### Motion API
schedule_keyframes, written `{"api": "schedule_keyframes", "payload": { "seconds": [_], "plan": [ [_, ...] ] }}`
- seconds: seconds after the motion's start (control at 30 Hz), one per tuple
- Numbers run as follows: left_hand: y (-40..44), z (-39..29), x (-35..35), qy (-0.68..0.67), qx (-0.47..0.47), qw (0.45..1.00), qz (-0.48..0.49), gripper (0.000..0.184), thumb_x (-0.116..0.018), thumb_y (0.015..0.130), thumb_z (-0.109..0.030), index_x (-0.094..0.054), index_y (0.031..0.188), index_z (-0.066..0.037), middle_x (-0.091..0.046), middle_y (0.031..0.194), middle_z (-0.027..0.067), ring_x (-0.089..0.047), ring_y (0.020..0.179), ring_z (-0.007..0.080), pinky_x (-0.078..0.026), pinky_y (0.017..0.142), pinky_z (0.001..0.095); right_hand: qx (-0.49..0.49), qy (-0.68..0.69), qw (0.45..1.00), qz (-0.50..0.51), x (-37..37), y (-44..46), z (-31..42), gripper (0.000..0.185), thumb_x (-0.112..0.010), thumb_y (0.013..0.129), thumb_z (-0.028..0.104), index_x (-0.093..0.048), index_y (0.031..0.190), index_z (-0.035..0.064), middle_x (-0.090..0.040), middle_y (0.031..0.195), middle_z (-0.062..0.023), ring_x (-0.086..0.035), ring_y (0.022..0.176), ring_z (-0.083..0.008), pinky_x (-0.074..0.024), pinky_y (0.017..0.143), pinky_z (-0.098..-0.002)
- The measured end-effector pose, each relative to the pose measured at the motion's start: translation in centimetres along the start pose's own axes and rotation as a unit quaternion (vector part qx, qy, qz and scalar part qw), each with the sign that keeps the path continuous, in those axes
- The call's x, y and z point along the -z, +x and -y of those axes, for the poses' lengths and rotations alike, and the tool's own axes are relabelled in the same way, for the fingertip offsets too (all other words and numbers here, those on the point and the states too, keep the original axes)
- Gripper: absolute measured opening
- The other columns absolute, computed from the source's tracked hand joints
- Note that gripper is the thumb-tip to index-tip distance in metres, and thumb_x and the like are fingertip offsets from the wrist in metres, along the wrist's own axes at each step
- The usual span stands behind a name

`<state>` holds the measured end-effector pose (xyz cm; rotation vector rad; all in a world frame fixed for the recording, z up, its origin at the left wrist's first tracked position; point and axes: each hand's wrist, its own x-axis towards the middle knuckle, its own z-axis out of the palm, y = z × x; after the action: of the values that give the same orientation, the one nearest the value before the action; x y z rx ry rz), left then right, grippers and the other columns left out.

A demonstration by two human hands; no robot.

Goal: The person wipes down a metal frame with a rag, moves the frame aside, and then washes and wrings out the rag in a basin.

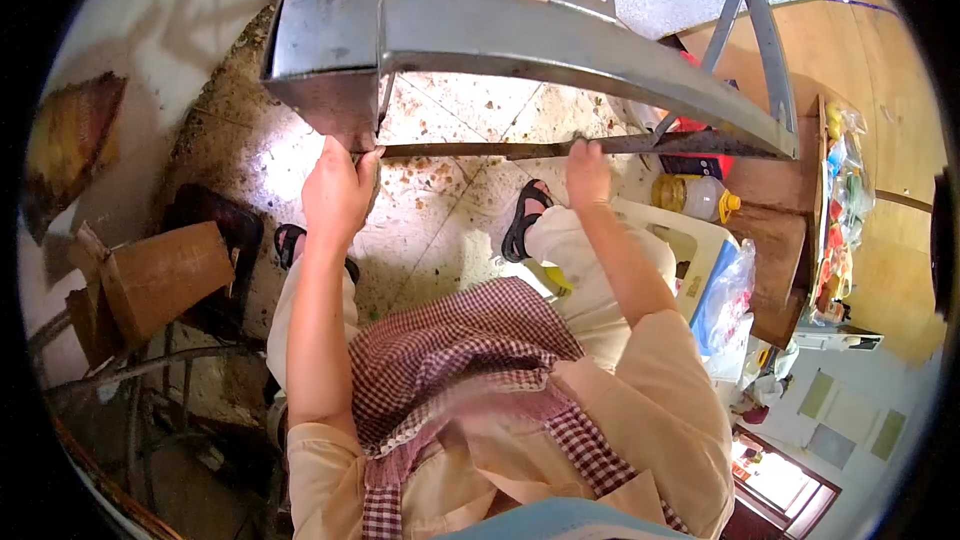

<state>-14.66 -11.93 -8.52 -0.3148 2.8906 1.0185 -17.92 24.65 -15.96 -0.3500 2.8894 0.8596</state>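
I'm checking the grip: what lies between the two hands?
In the head view, a dark metal bar runs between the left hand and right hand.

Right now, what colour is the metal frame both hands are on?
The metal frame is silvery grey, seen in the head view.

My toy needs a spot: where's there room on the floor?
Between the sandals, the floor looks open, though speckled, as does the stretch seen between bars of the metal frame. It's crowded right, around the yellow-capped bottle and plastic bag, and left, around the cardboard box.
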Motion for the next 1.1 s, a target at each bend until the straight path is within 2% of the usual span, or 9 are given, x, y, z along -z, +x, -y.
{"api": "schedule_keyframes", "payload": {
  "seconds": [0.13,0.37,0.47,0.5,0.6,0.83,0.93,1.0,1.1],
  "plan": [
    [-0.1,0.1,-0.6,-0.005,0.000,1.000,-0.008,0.030,-0.059,0.079,-0.026,-0.046,0.097,-0.005,-0.059,0.077,0.0197,-0.056,0.070,0.0402,-0.043,0.062,0.0459,-0.040,0.015,0.981,-0.192,4.0,-1.6,-3.3,0.025,-0.052,0.074,0.007,-0.056,0.097,-0.0034,-0.051,0.099,-0.0089,-0.048,0.094,-0.0226,-0.0469,0.071,-0.0295],
    [-0.2,0.2,-0.3,-0.007,-0.033,0.998,-0.047,0.032,-0.058,0.080,-0.028,-0.045,0.095,-0.003,-0.059,0.076,0.0195,-0.056,0.069,0.0398,-0.044,0.061,0.0453,0.035,-0.009,0.999,0.033,-0.9,1.7,1.0,0.022,-0.051,0.075,0.010,-0.058,0.094,0.0013,-0.054,0.093,-0.0109,-0.048,0.096,-0.0236,-0.0444,0.071,-0.0274],
    [0.0,0.2,-0.8,0.049,0.001,0.999,0.009,0.033,-0.057,0.080,-0.029,-0.046,0.091,0.000,-0.058,0.073,0.0206,-0.056,0.069,0.0401,-0.044,0.061,0.0452,-0.034,0.057,0.998,0.018,-1.2,0.3,0.0,0.022,-0.052,0.074,0.011,-0.060,0.092,0.0011,-0.054,0.092,-0.0096,-0.046,0.098,-0.0242,-0.0442,0.071,-0.0269],
    [-0.1,0.1,-0.8,0.038,-0.006,0.999,0.004,0.033,-0.058,0.080,-0.028,-0.046,0.093,-0.001,-0.058,0.075,0.0206,-0.056,0.070,0.0401,-0.044,0.061,0.0451,0.077,-0.094,0.991,-0.055,-2.0,-0.4,0.0,0.022,-0.052,0.074,0.011,-0.060,0.091,0.0017,-0.053,0.092,-0.0086,-0.046,0.098,-0.0252,-0.0456,0.069,-0.0283],
    [-0.1,-0.3,-0.5,0.012,-0.021,1.000,-0.013,0.033,-0.059,0.079,-0.026,-0.046,0.099,-0.003,-0.060,0.079,0.0204,-0.057,0.071,0.0401,-0.044,0.062,0.0451,0.058,0.058,0.986,0.144,-1.2,0.7,1.1,0.029,-0.052,0.070,0.005,-0.058,0.098,-0.0012,-0.051,0.099,-0.0075,-0.044,0.100,-0.0257,-0.0440,0.078,-0.0309],
    [-0.1,-0.2,-0.7,-0.025,-0.034,0.999,-0.033,0.039,-0.059,0.078,-0.021,-0.042,0.110,-0.007,-0.061,0.081,0.0196,-0.057,0.071,0.0403,-0.044,0.062,0.0456,-0.037,0.020,0.954,-0.298,12.0,-4.8,-7.9,0.042,-0.053,0.067,0.007,-0.056,0.109,0.0042,-0.052,0.110,-0.0054,-0.046,0.094,-0.0256,-0.0413,0.083,-0.0331],
    [-0.2,-0.1,-1.0,-0.029,-0.041,0.998,-0.034,0.040,-0.059,0.078,-0.021,-0.042,0.112,-0.008,-0.061,0.081,0.0205,-0.057,0.072,0.0404,-0.044,0.062,0.0461,-0.172,0.050,0.917,-0.357,16.1,-4.9,-10.9,0.038,-0.051,0.070,0.008,-0.056,0.108,0.0030,-0.054,0.109,-0.0071,-0.047,0.090,-0.0273,-0.0409,0.078,-0.0347],
    [-0.1,0.1,-0.9,-0.034,-0.036,0.998,-0.027,0.040,-0.060,0.078,-0.021,-0.042,0.111,-0.007,-0.061,0.081,0.0208,-0.057,0.072,0.0406,-0.044,0.062,0.0464,-0.229,0.228,0.915,-0.241,8.3,-3.9,-9.7,0.035,-0.050,0.072,0.007,-0.056,0.107,0.0022,-0.054,0.106,-0.0088,-0.047,0.087,-0.0272,-0.0411,0.075,-0.0354],
    [-0.1,0.4,-1.0,-0.022,-0.050,0.997,-0.046,0.039,-0.060,0.078,-0.023,-0.043,0.108,-0.005,-0.060,0.082,0.0210,-0.057,0.072,0.0406,-0.045,0.062,0.0463,-0.135,0.150,0.943,-0.266,8.5,-4.6,-9.4,0.029,-0.049,0.077,0.007,-0.056,0.104,0.0012,-0.055,0.104,-0.0117,-0.046,0.084,-0.0271,-0.0408,0.071,-0.0362]
  ]
}}
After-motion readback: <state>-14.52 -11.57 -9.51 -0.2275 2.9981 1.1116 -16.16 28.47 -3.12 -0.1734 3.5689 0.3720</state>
